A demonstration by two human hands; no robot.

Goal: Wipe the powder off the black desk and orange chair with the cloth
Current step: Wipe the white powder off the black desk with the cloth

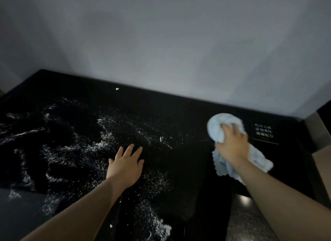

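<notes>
On the desk, toward its right end, our right hand grips a bunched pale-blue cloth. The fingers curl over the wad and press it to the black top, and a loose tail of cloth lies under our wrist, reaching toward the near edge. Just right of the cloth sits a small label with white characters, too blurred to read.

Our left hand lies flat near the middle of the desk, palm down, fingers straight and slightly spread, holding nothing. White powder covers the left and middle of the top in streaks and speckles. It is thickest in smears at the far left and in a patch by the near edge beside our left forearm, and it lies all around our left hand. The strip between our two hands looks dark, with few specks.

A small white lump rests alone near the back edge, close to the grey wall that the desk meets.
</notes>
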